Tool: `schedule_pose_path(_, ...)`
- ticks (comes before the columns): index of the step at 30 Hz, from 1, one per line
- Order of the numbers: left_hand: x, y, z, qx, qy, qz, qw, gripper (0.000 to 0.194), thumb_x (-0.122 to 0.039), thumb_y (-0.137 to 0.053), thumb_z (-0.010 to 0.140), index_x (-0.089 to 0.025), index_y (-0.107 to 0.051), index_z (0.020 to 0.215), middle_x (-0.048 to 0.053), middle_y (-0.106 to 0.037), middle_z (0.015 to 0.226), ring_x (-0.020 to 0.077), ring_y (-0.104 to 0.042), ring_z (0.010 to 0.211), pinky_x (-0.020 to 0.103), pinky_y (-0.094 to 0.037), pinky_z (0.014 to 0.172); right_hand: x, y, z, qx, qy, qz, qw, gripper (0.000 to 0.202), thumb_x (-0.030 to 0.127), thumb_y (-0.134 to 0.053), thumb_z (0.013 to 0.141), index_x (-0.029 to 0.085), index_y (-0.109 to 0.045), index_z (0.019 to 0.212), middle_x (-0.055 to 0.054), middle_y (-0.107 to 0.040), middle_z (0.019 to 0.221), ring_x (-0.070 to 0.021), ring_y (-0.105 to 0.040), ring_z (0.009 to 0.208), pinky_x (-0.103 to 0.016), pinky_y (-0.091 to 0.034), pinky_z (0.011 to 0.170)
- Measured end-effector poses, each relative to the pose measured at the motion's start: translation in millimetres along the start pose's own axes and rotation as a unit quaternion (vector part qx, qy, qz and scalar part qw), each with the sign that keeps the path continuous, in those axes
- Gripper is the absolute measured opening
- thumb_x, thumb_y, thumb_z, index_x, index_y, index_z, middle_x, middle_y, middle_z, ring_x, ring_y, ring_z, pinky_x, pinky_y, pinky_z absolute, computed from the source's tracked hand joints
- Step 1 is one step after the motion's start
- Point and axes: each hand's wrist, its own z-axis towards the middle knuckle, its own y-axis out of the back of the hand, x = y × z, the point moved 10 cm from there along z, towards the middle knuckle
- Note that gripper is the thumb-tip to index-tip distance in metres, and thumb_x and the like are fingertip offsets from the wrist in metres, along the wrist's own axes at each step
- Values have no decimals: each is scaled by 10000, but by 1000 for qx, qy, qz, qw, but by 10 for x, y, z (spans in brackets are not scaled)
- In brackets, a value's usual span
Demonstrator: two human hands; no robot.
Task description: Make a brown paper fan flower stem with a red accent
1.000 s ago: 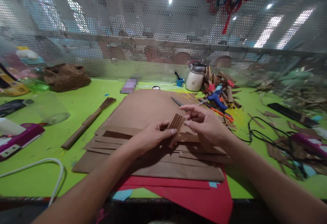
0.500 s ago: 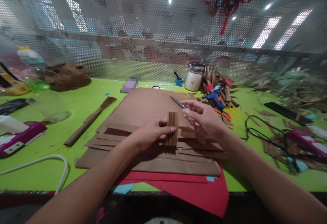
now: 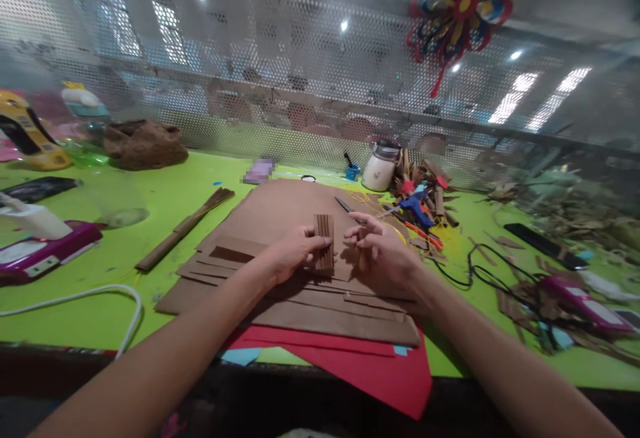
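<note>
My left hand [image 3: 295, 251] is closed, pinching a small pleated piece of brown paper [image 3: 324, 241] between thumb and fingers. The piece stands upright, its narrow folds showing as dark lines. Just to its right is my right hand [image 3: 377, 245], fingers apart and slightly curled, with nothing plainly held; its palm side is partly hidden. Beneath both hands lies a stack of brown paper sheets [image 3: 295, 208] with several folded edges at the front. Behind the right hand, scissors [image 3: 343, 204] rest on the paper, partly covered by it.
Red paper [image 3: 370, 368] sticks out past the front edge. A bundled brown paper roll [image 3: 185, 231] lies left. A blue glue gun [image 3: 416, 210], a white jar [image 3: 380, 168] and paper scraps sit at back right. Purple power strips [image 3: 55, 251] and a black cable [image 3: 470, 275] flank the work.
The whole view has shifted and tilted slightly. My right hand has come a little lower, its fingers loosening beside the pleated paper. My left hand keeps its pinch.
</note>
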Motion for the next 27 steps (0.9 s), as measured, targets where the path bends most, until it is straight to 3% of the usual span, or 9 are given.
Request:
schedule_pose_path(8,33,59,54,4,-13,-6,1000,177,-200,-612,707,-113,-562,853,57,-633,692,133,-607,602,288,-508,606,-195,-62,-31,-5,-16,-33,999,520,201,-618,654,227,-478,1154,9,-590,704,-129,-568,590,-281,-490,558)
schedule_pose_path(18,96,83,72,1,-3,-10,1000,225,-189,-645,691,-109,-550,879,67,-638,714,153,-626,646,338,-519,679,-160,60,-26,-57,-6,-137,989,419,334,-640,689,183,-546,1068,-13,-596,775,-134,-560,684,-269,-454,626)
schedule_pose_path(24,100,150,91,-24,-4,-7,1000,206,-157,-621,703,-116,-540,888,65,-635,691,158,-625,631,343,-524,644,-123,40,-28,-62,11,-174,983,402,259,-622,675,193,-558,1067,-21,-607,893,-147,-551,797,-277,-435,712)
schedule_pose_path(27,114,167,105,-23,-7,-13,1000,200,-156,-624,701,-120,-539,879,62,-632,694,156,-625,621,356,-523,660,-113,24,-30,-57,9,-156,986,416,233,-592,668,193,-551,1080,-14,-615,863,-143,-557,753,-271,-441,683)
